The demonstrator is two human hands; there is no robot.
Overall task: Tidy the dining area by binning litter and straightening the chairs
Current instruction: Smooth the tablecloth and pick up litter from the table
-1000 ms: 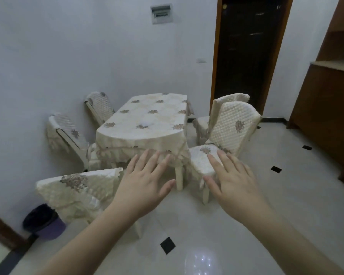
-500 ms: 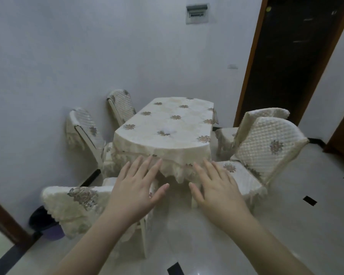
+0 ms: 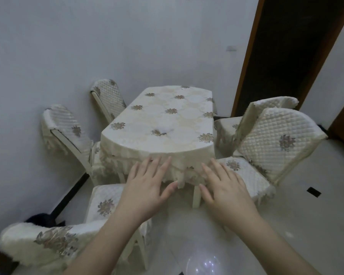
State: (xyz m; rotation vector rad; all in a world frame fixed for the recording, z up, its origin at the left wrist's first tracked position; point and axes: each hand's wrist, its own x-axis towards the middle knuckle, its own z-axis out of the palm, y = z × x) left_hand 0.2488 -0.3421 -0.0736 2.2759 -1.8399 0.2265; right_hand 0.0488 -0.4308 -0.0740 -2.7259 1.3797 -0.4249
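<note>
Your left grip (image 3: 145, 192) and right grip (image 3: 224, 190) spread wide, empty, fingers straight, before the cloth-covered counter (image 3: 163, 120); one covered chair (image 3: 99, 207) beneath the left grip, another (image 3: 270, 143) beyond the right; no legible writing.

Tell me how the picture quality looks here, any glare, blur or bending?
Head view: dim, flat light; a glare patch on the floor near the bottom edge; wide-angle bending tilts the door frame and chairs outward; the near chair at lower left is smeared; both hands, left and right, look fairly sharp.
</note>
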